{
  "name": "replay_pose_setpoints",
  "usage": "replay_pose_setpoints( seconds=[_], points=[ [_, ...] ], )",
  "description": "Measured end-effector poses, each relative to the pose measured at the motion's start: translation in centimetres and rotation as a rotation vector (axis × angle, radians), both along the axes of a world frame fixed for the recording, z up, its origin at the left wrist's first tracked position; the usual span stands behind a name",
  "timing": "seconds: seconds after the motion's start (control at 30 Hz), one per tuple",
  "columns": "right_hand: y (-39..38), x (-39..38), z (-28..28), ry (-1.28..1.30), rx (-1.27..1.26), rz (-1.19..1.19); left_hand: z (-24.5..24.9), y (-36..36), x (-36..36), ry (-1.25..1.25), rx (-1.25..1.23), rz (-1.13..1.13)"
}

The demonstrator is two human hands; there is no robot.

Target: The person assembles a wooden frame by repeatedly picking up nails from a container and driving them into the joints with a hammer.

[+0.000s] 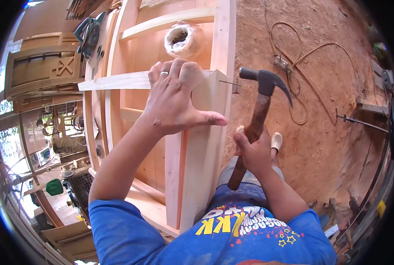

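My left hand (172, 97) lies over a pale wooden rail (113, 82), its fingers curled over the far edge and its thumb stretched out to the right. The rail crosses a larger wooden frame (223, 39). From the right end of the joint, a thin nail (228, 82) sticks out sideways. My right hand (255, 152) is wrapped round the wooden handle of a claw hammer (259, 110). The hammer's dark head is raised just right of the nail, apart from it, claw pointing right. Beyond my left hand, an open plastic bag (183, 42) with dark contents sits inside the frame.
A power tool (90, 36) rests on timber at the upper left, near carved wooden panels (42, 70). Cords (296, 66) trail over the reddish dirt floor (320, 145) on the right. A long metal bar clamp (362, 123) lies at the far right.
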State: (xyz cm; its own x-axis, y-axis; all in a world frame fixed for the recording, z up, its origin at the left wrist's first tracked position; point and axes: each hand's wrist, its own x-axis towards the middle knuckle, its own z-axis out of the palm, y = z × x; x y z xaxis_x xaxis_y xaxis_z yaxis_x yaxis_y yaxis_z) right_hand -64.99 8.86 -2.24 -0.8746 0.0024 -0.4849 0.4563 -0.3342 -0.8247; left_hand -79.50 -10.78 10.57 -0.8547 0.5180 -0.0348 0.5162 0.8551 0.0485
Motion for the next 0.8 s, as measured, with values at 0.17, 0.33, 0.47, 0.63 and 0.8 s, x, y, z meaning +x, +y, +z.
replay_pose_setpoints(
  seconds=[0.17,0.33,0.47,0.63,0.8],
  points=[
    [2.9,1.7,0.9,0.119,-0.27,-0.049,-1.1,0.4,-0.1,0.024,0.052,0.019],
    [2.6,2.7,1.3,0.302,-0.336,-0.232,-1.3,0.7,-0.2,0.041,0.094,0.02],
    [2.4,2.8,1.3,0.213,-0.164,-0.035,-1.2,0.9,-0.2,0.021,0.096,0.031],
    [2.9,2.7,2.4,0.345,-0.265,-0.24,-1.2,1.0,0.0,0.001,0.084,0.066],
    [1.5,3.5,1.7,0.358,-0.187,-0.247,-1.3,1.1,-0.1,-0.005,0.108,0.069]
  ],
)
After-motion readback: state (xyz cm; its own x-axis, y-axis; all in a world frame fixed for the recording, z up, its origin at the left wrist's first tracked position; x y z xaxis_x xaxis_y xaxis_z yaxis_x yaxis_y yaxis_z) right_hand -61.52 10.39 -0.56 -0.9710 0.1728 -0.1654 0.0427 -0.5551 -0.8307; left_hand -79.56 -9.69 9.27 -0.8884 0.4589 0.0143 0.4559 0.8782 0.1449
